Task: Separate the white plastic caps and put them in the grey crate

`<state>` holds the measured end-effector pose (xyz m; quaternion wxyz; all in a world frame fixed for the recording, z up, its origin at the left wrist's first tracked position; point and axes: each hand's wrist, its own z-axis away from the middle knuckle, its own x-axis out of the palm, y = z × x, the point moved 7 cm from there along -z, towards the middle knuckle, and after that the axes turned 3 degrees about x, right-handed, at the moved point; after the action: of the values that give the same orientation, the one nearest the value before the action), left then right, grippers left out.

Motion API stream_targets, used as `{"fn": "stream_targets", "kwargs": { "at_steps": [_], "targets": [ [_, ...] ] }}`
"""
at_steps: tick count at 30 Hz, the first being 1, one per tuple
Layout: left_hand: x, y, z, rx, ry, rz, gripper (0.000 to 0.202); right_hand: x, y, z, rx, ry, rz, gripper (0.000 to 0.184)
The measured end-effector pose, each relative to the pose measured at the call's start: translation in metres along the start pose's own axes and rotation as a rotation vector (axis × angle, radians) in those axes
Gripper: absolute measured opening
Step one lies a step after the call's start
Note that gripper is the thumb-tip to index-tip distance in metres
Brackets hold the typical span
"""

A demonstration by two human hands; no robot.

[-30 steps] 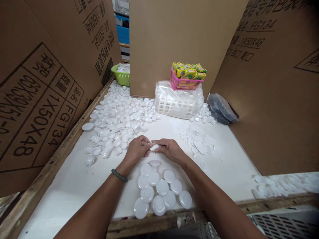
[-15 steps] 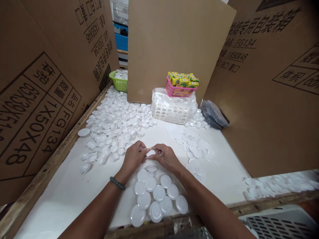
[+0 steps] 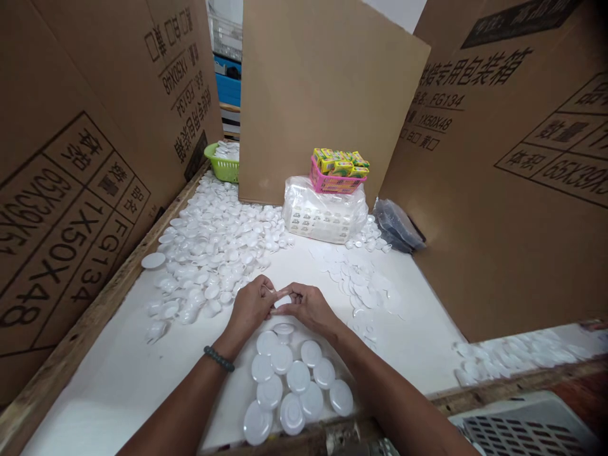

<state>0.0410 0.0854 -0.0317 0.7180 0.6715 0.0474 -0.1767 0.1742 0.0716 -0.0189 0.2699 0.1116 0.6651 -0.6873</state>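
Note:
My left hand point(image 3: 254, 301) and my right hand point(image 3: 306, 303) meet over the middle of the white table. Between their fingertips is a small white round disc point(image 3: 284, 302). My right thumb and fingers pinch it from the right, and the closed fingers of my left hand hold its left edge. Fingers partly cover the disc, so its underside is hidden. Just below the hands lie several round white plastic lids point(image 3: 298, 377) with raised rings, some overlapping. A dark beaded bracelet point(image 3: 218, 358) circles my left wrist.
Small white plastic pieces point(image 3: 223, 244) form a large heap at left. Thin white discs point(image 3: 363, 288) are scattered at right. Behind stand a plastic-wrapped pack point(image 3: 323, 221), a pink basket point(image 3: 337, 184) of yellow boxes and a green basket point(image 3: 223, 170). Cardboard point(image 3: 323, 101) walls the table.
The camera view has shifted slightly. Both hands stay together on the disc, with only small finger movement; the lids and heaps keep their arrangement.

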Motion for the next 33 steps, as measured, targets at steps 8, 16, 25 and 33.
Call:
{"fn": "stream_targets", "kwargs": {
  "at_steps": [8, 16, 25, 33],
  "targets": [
    [0.01, 0.028, 0.01, 0.357, -0.047, -0.143, 0.027, -0.069, 0.005, -0.01, -0.096, 0.437, 0.734, 0.036],
    [0.029, 0.035, 0.02, 0.45, -0.229, -0.218, 0.024, -0.065, 0.007, -0.031, -0.038, 0.231, 0.822, 0.031],
    [0.01, 0.026, 0.009, 0.328, -0.007, -0.351, 0.019, -0.03, -0.003, -0.058, 0.17, -0.107, 0.257, 0.013],
    [0.014, 0.026, 0.01, 0.303, -0.06, -0.357, 0.026, -0.035, -0.011, -0.057, 0.176, 0.113, 0.441, 0.024]
  ]
}}
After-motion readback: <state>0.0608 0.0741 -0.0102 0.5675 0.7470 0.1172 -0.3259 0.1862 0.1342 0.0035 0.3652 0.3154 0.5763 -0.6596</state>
